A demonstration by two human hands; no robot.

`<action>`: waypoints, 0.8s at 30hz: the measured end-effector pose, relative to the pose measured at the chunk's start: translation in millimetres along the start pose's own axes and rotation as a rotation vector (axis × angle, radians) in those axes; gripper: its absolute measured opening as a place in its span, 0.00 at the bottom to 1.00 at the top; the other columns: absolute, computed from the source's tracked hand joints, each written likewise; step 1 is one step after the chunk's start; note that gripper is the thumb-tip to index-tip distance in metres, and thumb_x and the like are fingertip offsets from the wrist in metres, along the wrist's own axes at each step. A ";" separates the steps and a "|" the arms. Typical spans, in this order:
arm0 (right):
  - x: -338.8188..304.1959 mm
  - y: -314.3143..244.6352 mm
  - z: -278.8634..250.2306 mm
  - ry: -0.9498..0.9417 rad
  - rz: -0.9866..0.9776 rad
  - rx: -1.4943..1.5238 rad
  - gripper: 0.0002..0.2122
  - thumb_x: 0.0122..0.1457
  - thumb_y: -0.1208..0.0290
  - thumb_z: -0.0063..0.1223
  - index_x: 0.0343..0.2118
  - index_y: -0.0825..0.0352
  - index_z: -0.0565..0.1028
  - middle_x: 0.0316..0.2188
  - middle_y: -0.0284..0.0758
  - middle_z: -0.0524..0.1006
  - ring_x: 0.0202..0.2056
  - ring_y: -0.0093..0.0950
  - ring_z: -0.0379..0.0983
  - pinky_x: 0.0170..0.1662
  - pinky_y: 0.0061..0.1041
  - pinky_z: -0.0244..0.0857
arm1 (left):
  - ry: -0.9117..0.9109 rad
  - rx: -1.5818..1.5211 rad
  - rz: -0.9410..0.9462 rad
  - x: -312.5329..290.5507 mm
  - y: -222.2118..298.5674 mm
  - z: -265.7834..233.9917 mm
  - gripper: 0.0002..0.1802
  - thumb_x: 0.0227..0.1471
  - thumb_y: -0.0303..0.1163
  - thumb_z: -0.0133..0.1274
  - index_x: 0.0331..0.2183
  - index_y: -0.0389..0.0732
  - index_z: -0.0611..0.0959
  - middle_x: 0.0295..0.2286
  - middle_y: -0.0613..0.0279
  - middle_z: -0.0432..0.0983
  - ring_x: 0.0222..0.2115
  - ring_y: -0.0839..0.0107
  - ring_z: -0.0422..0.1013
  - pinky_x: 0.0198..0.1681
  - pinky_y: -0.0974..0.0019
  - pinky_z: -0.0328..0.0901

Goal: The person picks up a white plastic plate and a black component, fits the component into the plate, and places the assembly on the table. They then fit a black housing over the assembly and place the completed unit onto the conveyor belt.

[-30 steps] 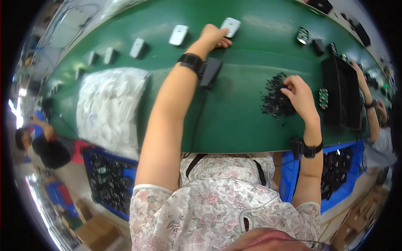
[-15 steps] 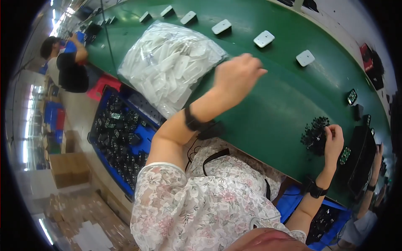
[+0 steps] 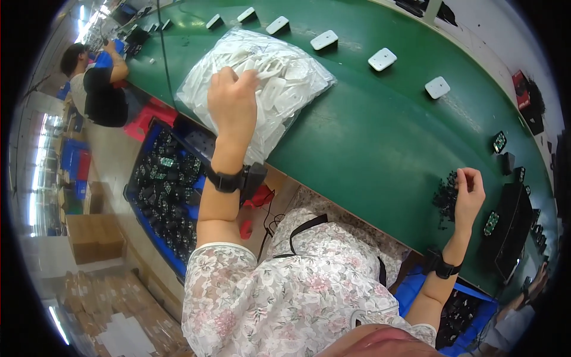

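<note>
Bag of white plastic pieces is around 11 o'clock on the green surface, left hand over it, fingers curled. Right hand's at 3 o'clock by the little black parts pile. Honestly can't tell if either grip's got anything.

White pieces fill a clear bag, well left of heaped black parts.
</note>
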State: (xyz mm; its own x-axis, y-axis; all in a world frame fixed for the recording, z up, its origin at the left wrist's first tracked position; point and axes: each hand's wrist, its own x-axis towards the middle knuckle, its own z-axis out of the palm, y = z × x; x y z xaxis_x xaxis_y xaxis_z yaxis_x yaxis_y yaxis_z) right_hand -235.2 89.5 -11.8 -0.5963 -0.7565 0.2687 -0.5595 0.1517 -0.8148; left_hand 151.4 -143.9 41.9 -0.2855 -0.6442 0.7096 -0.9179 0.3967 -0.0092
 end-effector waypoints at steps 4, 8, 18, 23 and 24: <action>-1.7 -20.0 15.2 -0.059 0.059 0.342 0.04 0.58 0.77 0.49 0.33 0.71 0.72 0.25 0.30 0.73 0.26 0.16 0.67 0.28 0.13 0.59 | -0.013 -0.633 0.035 -0.9 57.0 -5.7 0.12 0.46 0.22 0.54 0.36 0.45 0.82 0.21 0.56 0.75 0.21 0.66 0.71 0.24 0.66 0.65; 8.8 -47.6 35.7 -0.103 0.102 0.543 0.05 0.59 0.75 0.49 0.34 0.71 0.72 0.27 0.33 0.75 0.27 0.18 0.69 0.30 0.15 0.61 | -0.573 -1.404 -0.091 -11.4 123.0 21.0 0.17 0.47 0.19 0.52 0.43 0.36 0.77 0.32 0.58 0.77 0.33 0.73 0.75 0.35 0.71 0.70; 21.6 -30.0 70.3 0.161 -0.057 0.510 0.05 0.59 0.71 0.51 0.33 0.67 0.71 0.30 0.26 0.70 0.31 0.15 0.64 0.36 0.14 0.60 | -1.026 -1.965 -0.316 -23.2 232.9 46.6 0.20 0.52 0.20 0.48 0.47 0.32 0.65 0.36 0.57 0.72 0.34 0.70 0.73 0.39 0.69 0.70; 13.4 -27.3 71.9 0.109 -0.013 0.459 0.06 0.60 0.70 0.49 0.34 0.67 0.69 0.30 0.27 0.69 0.31 0.15 0.65 0.36 0.14 0.61 | -1.099 -1.860 -0.272 -38.4 235.2 52.2 0.18 0.53 0.24 0.50 0.45 0.33 0.65 0.36 0.56 0.72 0.33 0.72 0.73 0.35 0.70 0.69; 12.3 -27.5 73.8 0.165 0.003 0.472 0.06 0.60 0.70 0.49 0.34 0.68 0.69 0.30 0.27 0.69 0.31 0.15 0.65 0.35 0.14 0.61 | -1.102 -1.860 -0.277 -43.9 238.5 51.7 0.18 0.53 0.24 0.50 0.45 0.33 0.65 0.36 0.56 0.72 0.33 0.72 0.73 0.35 0.70 0.69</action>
State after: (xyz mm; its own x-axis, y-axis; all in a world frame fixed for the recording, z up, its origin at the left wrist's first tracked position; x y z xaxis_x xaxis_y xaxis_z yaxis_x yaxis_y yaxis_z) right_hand -184.7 29.0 -24.0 -0.7019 -0.6401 0.3124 -0.2587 -0.1795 -0.9491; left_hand -69.3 -54.8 -27.8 -0.8516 -0.5241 -0.0117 0.0974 -0.1801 0.9788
